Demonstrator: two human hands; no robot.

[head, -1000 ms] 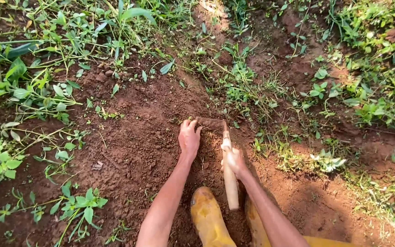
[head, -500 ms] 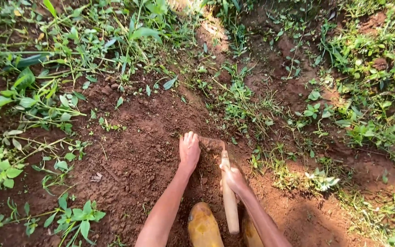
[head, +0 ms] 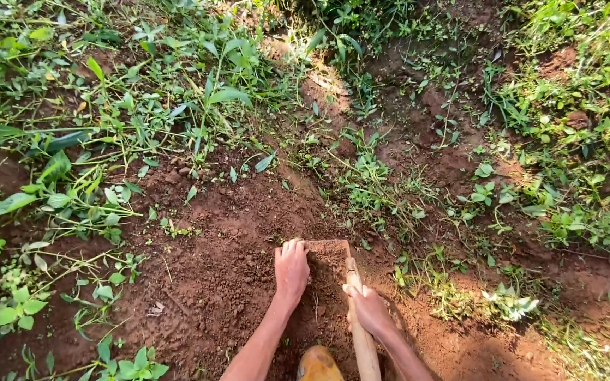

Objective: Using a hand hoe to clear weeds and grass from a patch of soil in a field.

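Compared with a second ago: view shifted, hands lower in frame; little else altered. Left hand (head: pixel 291 270) laid palm-down on the red soil (head: pixel 206 282), fingers together, pressing against the near edge of the hoe blade (head: pixel 330 248); grip on nothing. Right hand (head: pixel 368 309) wrapped tight around the wooden handle (head: pixel 363 342), pinching it just behind the blade. Blade caked in earth, resting flat on the ground, same patch as before. Yellow boot (head: pixel 318 365) at bottom edge. Weeds (head: pixel 383 190) just beyond the blade, uncut. Judged: soil being cleared off or steadied at the blade, digging paused.
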